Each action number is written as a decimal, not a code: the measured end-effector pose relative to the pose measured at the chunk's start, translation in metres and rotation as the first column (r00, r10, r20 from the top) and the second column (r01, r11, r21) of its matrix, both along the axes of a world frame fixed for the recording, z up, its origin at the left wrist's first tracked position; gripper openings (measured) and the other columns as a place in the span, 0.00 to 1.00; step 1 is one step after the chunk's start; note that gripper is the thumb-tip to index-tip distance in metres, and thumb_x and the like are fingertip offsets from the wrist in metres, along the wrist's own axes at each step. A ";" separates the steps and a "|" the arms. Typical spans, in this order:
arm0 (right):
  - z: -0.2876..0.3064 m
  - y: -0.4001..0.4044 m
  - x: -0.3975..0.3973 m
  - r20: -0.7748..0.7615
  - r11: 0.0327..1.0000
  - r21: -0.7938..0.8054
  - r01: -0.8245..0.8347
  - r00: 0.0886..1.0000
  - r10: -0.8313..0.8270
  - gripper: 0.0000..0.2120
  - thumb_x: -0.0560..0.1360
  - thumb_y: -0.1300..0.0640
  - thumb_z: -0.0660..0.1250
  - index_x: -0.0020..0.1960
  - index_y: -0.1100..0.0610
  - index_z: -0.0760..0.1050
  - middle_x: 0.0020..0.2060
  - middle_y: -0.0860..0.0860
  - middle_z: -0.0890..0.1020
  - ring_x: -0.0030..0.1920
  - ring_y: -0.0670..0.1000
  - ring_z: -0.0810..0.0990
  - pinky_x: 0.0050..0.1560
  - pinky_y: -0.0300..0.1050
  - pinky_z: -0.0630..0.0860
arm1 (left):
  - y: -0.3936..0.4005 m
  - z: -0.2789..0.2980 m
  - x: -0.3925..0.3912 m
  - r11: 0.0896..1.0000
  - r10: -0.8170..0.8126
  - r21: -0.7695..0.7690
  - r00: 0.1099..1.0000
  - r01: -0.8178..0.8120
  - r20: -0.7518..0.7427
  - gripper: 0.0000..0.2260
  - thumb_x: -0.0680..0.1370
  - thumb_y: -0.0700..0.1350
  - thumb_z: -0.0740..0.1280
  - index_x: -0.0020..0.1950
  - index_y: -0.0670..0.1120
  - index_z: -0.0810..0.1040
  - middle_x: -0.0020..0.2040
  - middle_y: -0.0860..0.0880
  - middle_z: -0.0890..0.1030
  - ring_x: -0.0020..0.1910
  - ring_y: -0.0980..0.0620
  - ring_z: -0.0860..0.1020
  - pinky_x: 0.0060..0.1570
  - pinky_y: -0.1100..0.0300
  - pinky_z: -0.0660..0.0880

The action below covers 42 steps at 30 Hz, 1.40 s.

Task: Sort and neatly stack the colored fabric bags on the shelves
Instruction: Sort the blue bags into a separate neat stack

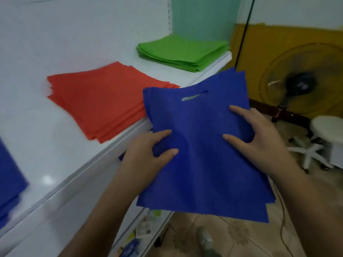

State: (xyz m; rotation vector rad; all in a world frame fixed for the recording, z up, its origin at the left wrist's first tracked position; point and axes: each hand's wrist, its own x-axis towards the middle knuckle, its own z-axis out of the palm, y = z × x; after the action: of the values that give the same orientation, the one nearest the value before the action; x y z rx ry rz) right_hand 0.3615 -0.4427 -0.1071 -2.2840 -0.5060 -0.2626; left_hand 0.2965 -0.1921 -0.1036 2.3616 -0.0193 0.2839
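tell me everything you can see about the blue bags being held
The blue bags are a bundle of several flat, royal-blue bags of matte, non-woven-looking fabric, with edges slightly fanned. A die-cut slot handle sits near the top edge. The bundle is held in the air beside the shelf edge, tilted, slightly creased in the middle. The left hand and right hand grip its two sides.

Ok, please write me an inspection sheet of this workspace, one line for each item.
Surface: white shelf, glossy.
Job's things: red stack and green stack lie on the shelf; blue stack at the left edge; blue bundle held off the shelf.
Clutter: small packets on a lower shelf, blurred.
Grippers: left hand and right hand both grip the blue bundle.
Cables: black cable runs down the wall.
Surroundings: fan, white stool, tiled floor.
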 end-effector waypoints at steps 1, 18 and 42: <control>-0.013 -0.018 0.000 -0.041 0.999 -0.015 0.035 0.999 -0.036 0.32 0.72 0.47 0.70 0.72 0.43 0.61 0.64 0.43 0.67 0.62 0.39 0.64 0.62 0.32 0.62 | -0.019 -0.015 0.012 0.998 -0.057 0.017 0.998 0.058 -0.014 0.21 0.73 0.49 0.70 0.66 0.52 0.74 0.56 0.59 0.74 0.54 0.62 0.73 0.51 0.79 0.64; -0.268 -0.059 0.076 -0.430 0.997 0.076 -0.022 0.901 0.053 0.29 0.78 0.55 0.64 0.75 0.50 0.56 0.65 0.47 0.64 0.53 0.38 0.65 0.50 0.31 0.64 | -0.108 -0.269 0.079 0.993 0.032 0.113 0.896 0.020 -0.444 0.19 0.79 0.45 0.63 0.70 0.50 0.69 0.68 0.50 0.70 0.66 0.52 0.69 0.64 0.60 0.66; -0.347 0.231 0.262 -0.281 0.752 -0.485 -0.446 0.894 0.348 0.23 0.72 0.62 0.69 0.65 0.58 0.66 0.68 0.59 0.63 0.50 0.57 0.76 0.37 0.47 0.70 | 0.099 -0.350 0.146 0.733 0.639 0.199 0.559 -0.650 -0.528 0.23 0.73 0.41 0.71 0.67 0.44 0.71 0.65 0.40 0.71 0.60 0.42 0.73 0.52 0.58 0.70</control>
State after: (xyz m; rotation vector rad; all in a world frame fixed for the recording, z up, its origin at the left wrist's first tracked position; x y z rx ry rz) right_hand 0.6230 -0.2122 -0.4539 -2.6185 -1.0692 0.3433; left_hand 0.4428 -0.0927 -0.4532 2.2453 1.1708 -0.1018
